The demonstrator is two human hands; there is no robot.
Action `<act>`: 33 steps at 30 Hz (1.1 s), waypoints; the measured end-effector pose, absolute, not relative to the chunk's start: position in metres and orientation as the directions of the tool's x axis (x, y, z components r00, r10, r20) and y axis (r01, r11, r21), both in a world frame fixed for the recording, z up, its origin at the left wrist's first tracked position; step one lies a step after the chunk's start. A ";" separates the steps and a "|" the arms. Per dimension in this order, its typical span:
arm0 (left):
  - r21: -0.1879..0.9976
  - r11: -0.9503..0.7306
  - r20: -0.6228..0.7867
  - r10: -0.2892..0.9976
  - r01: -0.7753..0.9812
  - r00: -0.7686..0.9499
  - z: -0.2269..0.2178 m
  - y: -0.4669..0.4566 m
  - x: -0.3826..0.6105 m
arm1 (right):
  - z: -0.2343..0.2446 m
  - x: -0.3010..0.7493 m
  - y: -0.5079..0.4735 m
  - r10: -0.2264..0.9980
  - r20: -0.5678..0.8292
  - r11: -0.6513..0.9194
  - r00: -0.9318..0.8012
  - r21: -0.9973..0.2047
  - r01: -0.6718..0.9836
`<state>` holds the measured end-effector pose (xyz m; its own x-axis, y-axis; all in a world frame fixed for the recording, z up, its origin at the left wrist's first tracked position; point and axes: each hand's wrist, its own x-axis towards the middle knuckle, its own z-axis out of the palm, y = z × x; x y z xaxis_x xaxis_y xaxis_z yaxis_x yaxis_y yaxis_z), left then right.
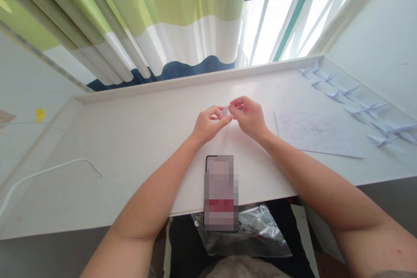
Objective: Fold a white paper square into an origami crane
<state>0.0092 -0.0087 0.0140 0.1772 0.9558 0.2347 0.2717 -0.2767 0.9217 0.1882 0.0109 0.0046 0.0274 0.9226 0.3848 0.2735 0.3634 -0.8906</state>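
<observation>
Both my hands meet over the middle of the white table [130, 139]. My left hand [208, 124] and my right hand [249, 117] pinch a small folded piece of white paper [225, 110] between their fingertips, held just above the tabletop. The fingers of both hands are curled and pressed on the paper. Most of the paper is hidden by my fingers, so its shape is unclear.
A phone [220, 191] lies at the table's front edge, between my forearms. A printed sheet [316, 132] lies to the right. Several folded paper cranes [358, 106] line the right side. A white cable [58, 165] runs at the left. A curtain [146, 21] hangs behind. A plastic bag [257, 230] sits below the table.
</observation>
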 end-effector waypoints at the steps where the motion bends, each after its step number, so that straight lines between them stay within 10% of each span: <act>1: 0.918 -0.280 0.235 0.955 0.282 0.184 0.014 -0.009 0.010 | 0.005 0.188 0.011 0.924 0.383 0.363 0.019 -0.891 0.273; 22: 0.854 -0.393 0.300 0.907 0.341 0.294 0.010 -0.010 0.007 | 0.000 0.192 0.013 0.919 0.387 0.388 -0.069 -0.864 0.322; 33: 0.864 -0.363 0.366 0.929 0.349 0.062 0.001 0.005 0.003 | 0.004 0.198 0.015 0.870 0.448 0.491 -0.203 -0.818 0.298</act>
<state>0.0033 0.0051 0.0013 0.0621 0.9287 0.3656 0.3491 -0.3634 0.8638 0.1979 0.0147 0.0042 -0.2034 0.8704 0.4483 0.2981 0.4912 -0.8184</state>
